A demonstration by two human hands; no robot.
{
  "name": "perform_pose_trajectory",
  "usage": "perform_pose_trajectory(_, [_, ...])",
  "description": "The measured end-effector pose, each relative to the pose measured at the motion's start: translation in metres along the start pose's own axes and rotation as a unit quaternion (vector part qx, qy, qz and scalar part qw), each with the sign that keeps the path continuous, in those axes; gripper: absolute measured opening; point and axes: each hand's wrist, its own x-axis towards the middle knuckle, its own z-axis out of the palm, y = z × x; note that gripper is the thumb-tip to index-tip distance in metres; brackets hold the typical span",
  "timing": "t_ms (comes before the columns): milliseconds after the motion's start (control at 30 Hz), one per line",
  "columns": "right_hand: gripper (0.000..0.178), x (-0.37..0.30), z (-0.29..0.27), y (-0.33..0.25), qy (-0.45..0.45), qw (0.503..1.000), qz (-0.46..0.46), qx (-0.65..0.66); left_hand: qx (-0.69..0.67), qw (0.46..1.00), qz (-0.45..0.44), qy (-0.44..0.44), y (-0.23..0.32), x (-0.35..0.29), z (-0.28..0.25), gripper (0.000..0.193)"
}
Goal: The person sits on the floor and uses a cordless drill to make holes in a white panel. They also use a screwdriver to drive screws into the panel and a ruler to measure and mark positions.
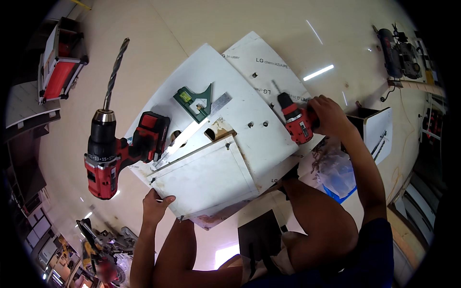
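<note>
My right hand (pixel 329 115) is closed round the handle of a red and black cordless drill (pixel 298 124), whose thin bit points toward the far side over the white boards. My left hand (pixel 157 206) grips the near left edge of a small white rectangular panel (pixel 206 177), thumb on top. Dark fasteners stand near several of its corners. This panel lies on a larger white board (pixel 273 149) with holes cut in it. Beyond the panel lies a green combination square head (pixel 196 102) with a level vial, next to its steel rule (pixel 192 128).
A larger red and black drill (pixel 103 168) with a long twist bit stands at the left. Another white printed board (pixel 269 57) lies under the first. Right of my knee is a clear plastic bag (pixel 336 170). A compressor (pixel 401 53) stands far right, a red-sided case (pixel 62 72) far left.
</note>
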Motion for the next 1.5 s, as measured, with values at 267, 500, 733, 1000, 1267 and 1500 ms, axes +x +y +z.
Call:
perform_pose_trajectory(267, [0.058,-0.021,-0.023,-0.028,-0.044,0.988,0.098,0.108,0.015,1.000,-0.004,-0.002,0.001,0.002,-0.001,0.047])
perform_pose_trajectory(500, [0.057,0.012,-0.018,-0.093,-0.005,0.996,-0.051,0.071,-0.009,0.999,-0.030,0.000,0.013,-0.005,0.000,0.052])
perform_pose_trajectory(733, [0.056,0.048,-0.002,-0.146,-0.031,0.995,-0.080,0.056,-0.019,1.000,-0.011,0.005,0.009,-0.002,0.001,0.052])
perform_pose_trajectory(1000, [0.064,-0.031,0.024,-0.137,-0.004,0.993,0.008,0.115,-0.023,1.000,-0.016,0.002,0.010,-0.003,0.001,0.049])
perform_pose_trajectory(1267, [0.069,0.005,0.050,-0.171,0.041,0.986,0.034,0.159,-0.048,0.999,0.020,-0.009,0.013,-0.003,0.002,0.049])
perform_pose_trajectory(1500, [0.069,-0.009,0.022,-0.156,-0.017,0.973,0.018,0.228,-0.041,0.999,-0.003,-0.014,0.007,-0.001,0.002,0.052])
